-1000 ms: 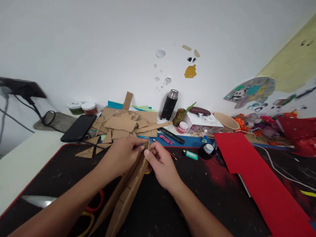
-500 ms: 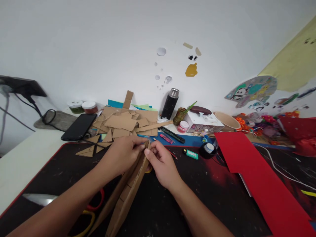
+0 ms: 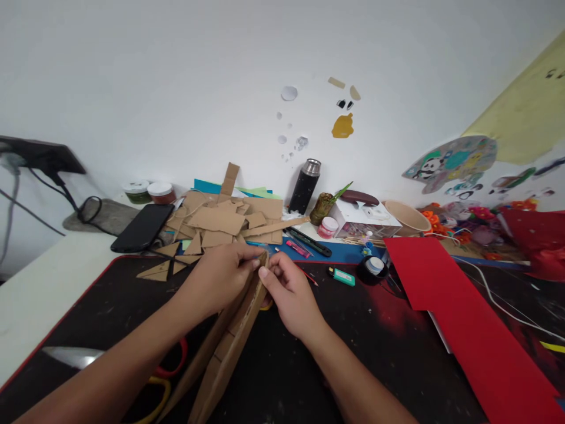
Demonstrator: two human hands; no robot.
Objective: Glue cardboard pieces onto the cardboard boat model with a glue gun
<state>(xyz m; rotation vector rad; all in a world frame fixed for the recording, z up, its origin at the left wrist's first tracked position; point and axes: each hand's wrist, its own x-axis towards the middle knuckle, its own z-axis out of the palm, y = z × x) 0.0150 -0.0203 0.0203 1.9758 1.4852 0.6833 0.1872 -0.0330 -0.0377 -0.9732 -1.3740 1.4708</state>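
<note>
A folded brown cardboard piece (image 3: 236,347) stands on edge over the dark mat, its two long sides spread apart towards me and meeting at the far end. My left hand (image 3: 225,274) pinches that far end from the left. From the right, my right hand (image 3: 289,288) grips the same end between thumb and fingers. A bit of clear material shows at the tip, too small to name. Under my left forearm lie scissors (image 3: 75,355) with red and yellow handles, partly hidden. Some yellow thing peeks out below my right fingers.
Cardboard scraps (image 3: 216,219) are heaped at the back, beside a black phone (image 3: 141,228). A black flask (image 3: 304,187), a cutter knife (image 3: 311,241) and a green lighter (image 3: 342,277) stand or lie beyond my right hand. Red sheets (image 3: 468,330) cover the right side.
</note>
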